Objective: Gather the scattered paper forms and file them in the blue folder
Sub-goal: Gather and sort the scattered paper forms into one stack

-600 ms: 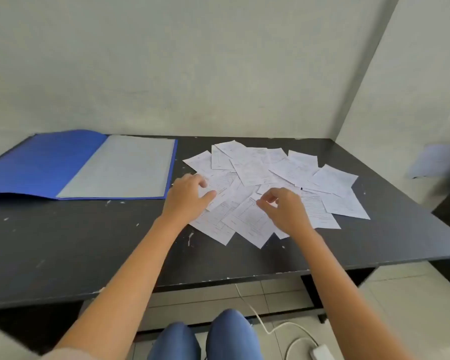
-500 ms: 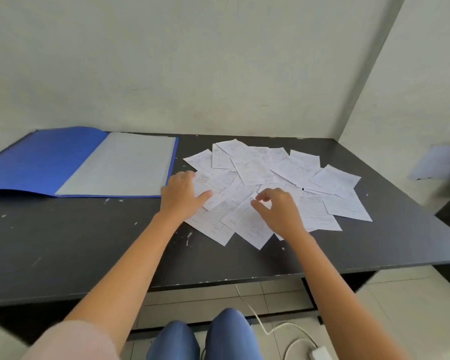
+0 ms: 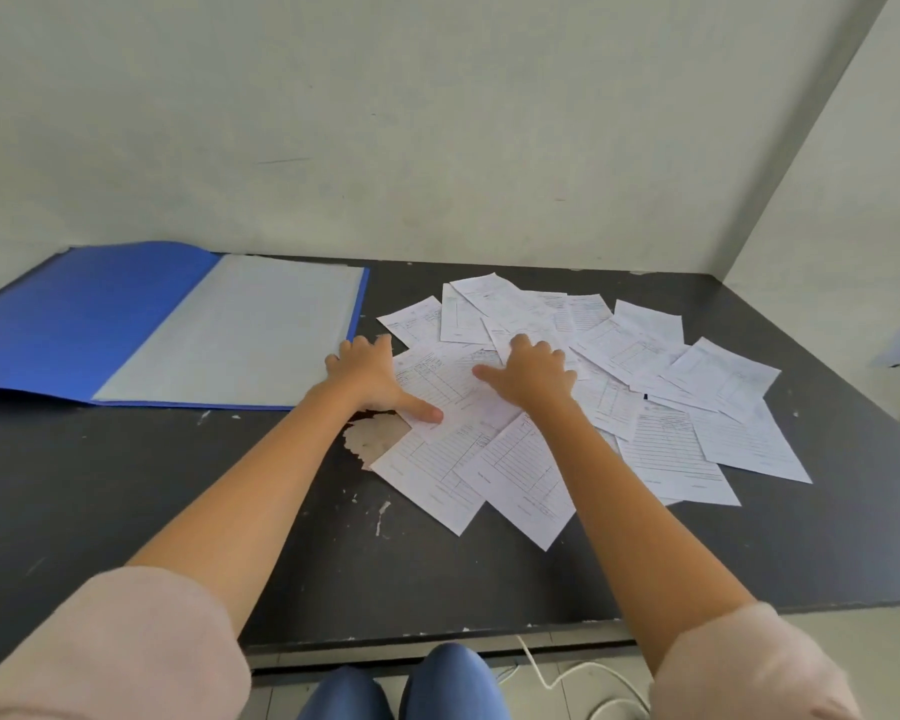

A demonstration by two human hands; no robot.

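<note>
Several white printed paper forms [image 3: 661,439] lie fanned and overlapping on the black table [image 3: 126,485], right of centre. The blue folder [image 3: 74,319] lies open flat at the back left, its right half showing a pale sheet [image 3: 240,330]. My left hand [image 3: 367,374] rests flat at the pile's left edge, thumb pressing on a form. My right hand [image 3: 533,374] lies palm down with fingers spread on the middle of the pile. Neither hand grips a sheet.
A patch of chipped, pale table surface [image 3: 372,439] shows just left of the nearest forms. Walls close off the back and right. A white cable [image 3: 557,678] lies on the floor under the front edge, beside my knees [image 3: 437,688].
Both hands moved farther onto the pile and flattened out; the right hand's pinched fingers spread. The forms under them shifted, uncovering the chipped patch.
</note>
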